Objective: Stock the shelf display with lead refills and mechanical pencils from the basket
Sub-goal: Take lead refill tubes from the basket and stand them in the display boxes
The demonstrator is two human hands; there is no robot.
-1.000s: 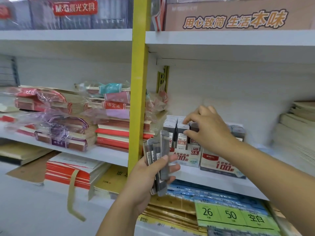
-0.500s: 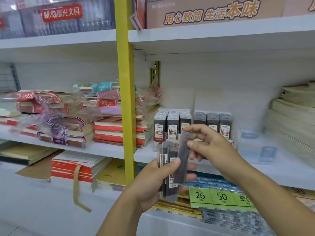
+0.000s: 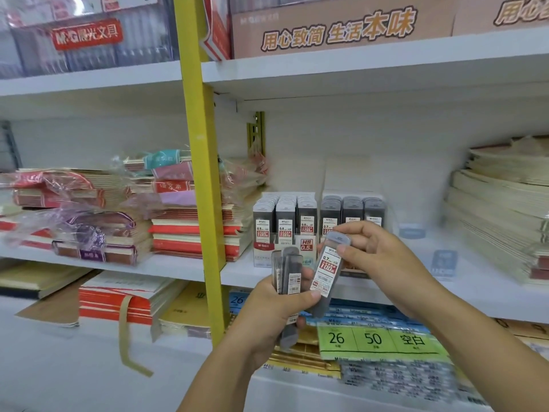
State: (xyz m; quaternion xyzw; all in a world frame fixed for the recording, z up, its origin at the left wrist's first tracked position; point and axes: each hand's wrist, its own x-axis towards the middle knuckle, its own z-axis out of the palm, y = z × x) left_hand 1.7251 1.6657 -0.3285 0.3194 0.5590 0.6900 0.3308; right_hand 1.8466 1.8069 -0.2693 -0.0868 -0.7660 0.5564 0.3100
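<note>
My left hand (image 3: 271, 310) grips a small bunch of dark grey lead refill cases (image 3: 287, 273), held upright below the shelf edge. My right hand (image 3: 377, 258) pinches the top of one refill case (image 3: 328, 272) labelled 0.7, its lower end still against my left thumb. Behind my hands, on the white middle shelf (image 3: 184, 267), stand two display boxes: the left box (image 3: 283, 221) holds 0.5 refills in rows, the right box (image 3: 352, 208) holds 0.7 refills. The basket and the mechanical pencils are out of view.
A yellow upright post (image 3: 202, 173) divides the shelving. Wrapped notebook stacks (image 3: 98, 215) lie left of the post and cream paper stacks (image 3: 502, 209) at the right. Green packs marked 26 and 50 (image 3: 374, 340) lie on the lower shelf. Brown cartons (image 3: 335, 28) fill the top shelf.
My right hand came back from the display boxes to the bunch and has drawn one 0.7 case up and to the right, turning its label towards me. The view has shifted slightly left.
</note>
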